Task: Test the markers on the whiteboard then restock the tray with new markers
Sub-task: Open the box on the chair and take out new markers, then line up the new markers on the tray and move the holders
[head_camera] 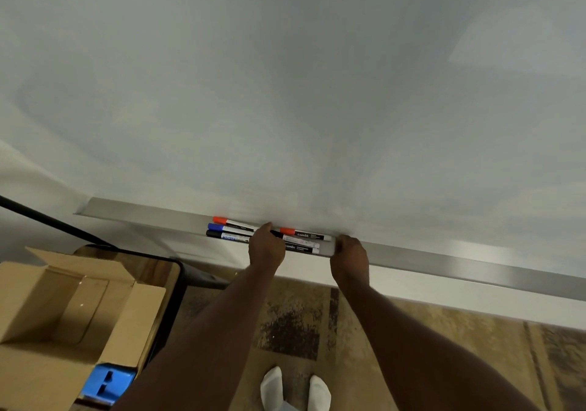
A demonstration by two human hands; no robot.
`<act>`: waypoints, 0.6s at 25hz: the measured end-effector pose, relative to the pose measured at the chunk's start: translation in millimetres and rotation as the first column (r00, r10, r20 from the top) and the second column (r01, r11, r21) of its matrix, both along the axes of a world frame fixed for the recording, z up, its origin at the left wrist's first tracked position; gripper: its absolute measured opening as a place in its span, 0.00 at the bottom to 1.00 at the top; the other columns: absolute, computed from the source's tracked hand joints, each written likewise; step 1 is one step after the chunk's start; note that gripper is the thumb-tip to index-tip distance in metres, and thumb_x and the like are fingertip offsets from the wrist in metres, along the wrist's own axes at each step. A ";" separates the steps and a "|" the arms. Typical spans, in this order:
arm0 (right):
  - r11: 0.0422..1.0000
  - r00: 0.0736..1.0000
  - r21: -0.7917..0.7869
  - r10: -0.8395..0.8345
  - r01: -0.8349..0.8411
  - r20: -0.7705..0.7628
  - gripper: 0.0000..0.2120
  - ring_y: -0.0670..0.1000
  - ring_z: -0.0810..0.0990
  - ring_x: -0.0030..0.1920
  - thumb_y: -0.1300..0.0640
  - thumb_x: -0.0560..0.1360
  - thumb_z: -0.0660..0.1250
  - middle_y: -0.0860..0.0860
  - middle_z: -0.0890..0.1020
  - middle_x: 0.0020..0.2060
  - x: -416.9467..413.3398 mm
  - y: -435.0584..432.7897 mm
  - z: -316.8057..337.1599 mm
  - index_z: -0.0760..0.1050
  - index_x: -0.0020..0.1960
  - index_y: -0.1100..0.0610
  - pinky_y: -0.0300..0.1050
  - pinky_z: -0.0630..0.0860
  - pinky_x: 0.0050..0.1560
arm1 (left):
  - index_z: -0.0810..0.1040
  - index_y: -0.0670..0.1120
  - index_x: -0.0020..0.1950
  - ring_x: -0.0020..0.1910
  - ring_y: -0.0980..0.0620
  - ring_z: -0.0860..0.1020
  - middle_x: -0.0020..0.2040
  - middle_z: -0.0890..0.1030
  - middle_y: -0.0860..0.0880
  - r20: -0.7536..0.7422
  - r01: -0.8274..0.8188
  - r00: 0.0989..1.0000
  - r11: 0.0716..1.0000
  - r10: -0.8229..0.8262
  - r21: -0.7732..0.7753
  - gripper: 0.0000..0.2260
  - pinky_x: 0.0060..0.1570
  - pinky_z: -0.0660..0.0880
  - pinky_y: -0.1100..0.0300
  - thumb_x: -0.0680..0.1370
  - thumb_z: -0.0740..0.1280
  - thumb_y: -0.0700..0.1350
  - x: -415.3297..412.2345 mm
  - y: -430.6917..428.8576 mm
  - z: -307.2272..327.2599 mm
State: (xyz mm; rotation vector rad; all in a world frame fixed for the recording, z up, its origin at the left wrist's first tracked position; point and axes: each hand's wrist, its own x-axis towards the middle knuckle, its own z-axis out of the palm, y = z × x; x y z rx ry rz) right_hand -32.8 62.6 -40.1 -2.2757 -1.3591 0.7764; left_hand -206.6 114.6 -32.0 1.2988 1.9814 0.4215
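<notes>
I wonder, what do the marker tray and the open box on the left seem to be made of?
The marker tray looks like brushed aluminium: grey, with a dull streaked sheen. The open box is plain brown cardboard, matte, with creased flaps.

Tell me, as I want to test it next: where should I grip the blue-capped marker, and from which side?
Probably its cap end, pinched from above and the left. The blue-capped marker lies flat in the tray between a red-capped marker and a black-capped marker, and the left hand covers its other end.
</notes>
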 end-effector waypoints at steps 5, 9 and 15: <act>0.996 0.994 0.007 0.085 -0.084 -0.073 0.17 0.57 0.81 0.53 0.67 0.75 0.61 0.54 0.82 0.53 -14.9 3.6 0.1 0.79 0.60 0.57 0.41 0.71 0.50 | 0.78 0.42 0.65 0.62 0.40 0.77 0.61 0.80 0.42 -0.020 0.026 0.999 1.000 -0.026 0.002 0.17 0.64 0.73 0.49 0.77 0.63 0.38 0.1 -0.1 -4.5; 0.997 0.992 0.023 0.070 -0.068 -0.103 0.12 0.54 0.81 0.48 0.65 0.75 0.63 0.53 0.83 0.48 -24.4 7.3 -2.5 0.79 0.53 0.54 0.43 0.77 0.48 | 0.80 0.43 0.56 0.55 0.40 0.79 0.53 0.82 0.42 -0.016 0.068 0.998 0.998 -0.068 0.013 0.11 0.55 0.74 0.53 0.76 0.64 0.37 1.4 1.0 -1.4; 1.000 0.986 0.017 -0.022 0.025 -0.164 0.16 0.57 0.81 0.50 0.68 0.73 0.62 0.56 0.83 0.50 -27.4 13.2 0.9 0.81 0.56 0.58 0.47 0.79 0.53 | 0.80 0.42 0.57 0.57 0.40 0.78 0.55 0.82 0.42 -0.026 0.042 0.999 0.999 -0.042 0.002 0.12 0.57 0.74 0.54 0.76 0.63 0.37 2.1 4.7 2.5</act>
